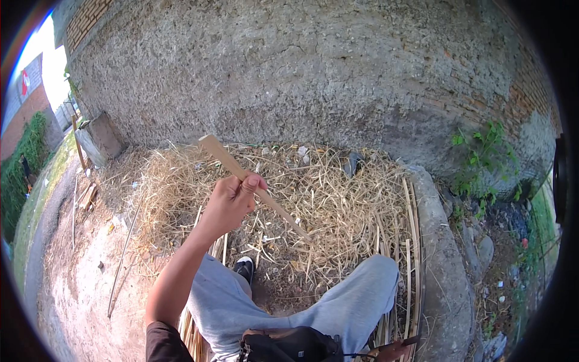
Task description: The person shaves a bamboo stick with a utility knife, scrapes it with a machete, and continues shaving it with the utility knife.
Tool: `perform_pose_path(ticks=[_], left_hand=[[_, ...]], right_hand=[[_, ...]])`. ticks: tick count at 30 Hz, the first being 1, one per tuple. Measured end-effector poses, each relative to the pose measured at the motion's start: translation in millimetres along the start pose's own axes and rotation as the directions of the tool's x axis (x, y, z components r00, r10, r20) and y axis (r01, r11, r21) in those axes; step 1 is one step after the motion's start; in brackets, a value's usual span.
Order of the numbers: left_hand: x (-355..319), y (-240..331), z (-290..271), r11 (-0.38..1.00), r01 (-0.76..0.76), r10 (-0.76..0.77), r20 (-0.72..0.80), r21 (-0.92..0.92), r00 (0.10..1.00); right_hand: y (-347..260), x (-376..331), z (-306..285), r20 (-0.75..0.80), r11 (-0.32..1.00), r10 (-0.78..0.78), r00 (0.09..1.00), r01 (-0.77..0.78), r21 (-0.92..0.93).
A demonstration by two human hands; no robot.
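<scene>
My left hand (238,196) is closed around a flat bamboo strip (276,209), held up slantwise in front of me. The strip's wider end is at the upper left, and its thin end points down to the right over the shavings. At the lower edge, beside my right thigh, my right hand (393,350) is small and in shadow. It seems closed on a dark, handle-like thing (411,341), whose kind I cannot make out. Between my knees and the wall is a heap of pale bamboo shavings (356,208).
A rough grey wall (313,78) rises ahead. Long bamboo strips (412,241) lie along a concrete kerb (443,271) on the right. A black bag (292,345) rests on my lap. A concrete block (99,142) stands at the left, and a thin stick (123,259) lies nearer.
</scene>
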State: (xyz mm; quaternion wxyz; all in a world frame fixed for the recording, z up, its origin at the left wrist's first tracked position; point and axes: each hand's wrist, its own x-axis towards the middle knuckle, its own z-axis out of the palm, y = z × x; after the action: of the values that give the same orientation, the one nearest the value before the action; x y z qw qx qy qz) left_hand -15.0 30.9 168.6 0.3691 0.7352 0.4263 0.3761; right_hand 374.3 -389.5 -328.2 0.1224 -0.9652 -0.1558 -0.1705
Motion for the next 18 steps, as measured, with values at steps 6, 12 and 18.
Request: perform_pose_path(ticks=[6, 12, 18], left_hand=[[-2, 0, -2, 0.989, -0.065, 0.065, 0.005, 0.132, 0.998], [-8, 51, -22, 0.874, -0.329, 0.405, -0.162, 0.358, 0.9], [-7, 86, -41, 0.935, -0.269, 0.321, -0.224, 0.232, 0.92]], right_hand=[[-18, 1, -3, 0.072, 0.998, -0.031, 0.997, 0.027, 0.049], [-29, 10, -9, 0.103, 0.995, -0.054, 0.993, 0.045, 0.084], [-29, 11, -11, 0.122, 0.994, -0.055, 0.991, 0.043, 0.099]])
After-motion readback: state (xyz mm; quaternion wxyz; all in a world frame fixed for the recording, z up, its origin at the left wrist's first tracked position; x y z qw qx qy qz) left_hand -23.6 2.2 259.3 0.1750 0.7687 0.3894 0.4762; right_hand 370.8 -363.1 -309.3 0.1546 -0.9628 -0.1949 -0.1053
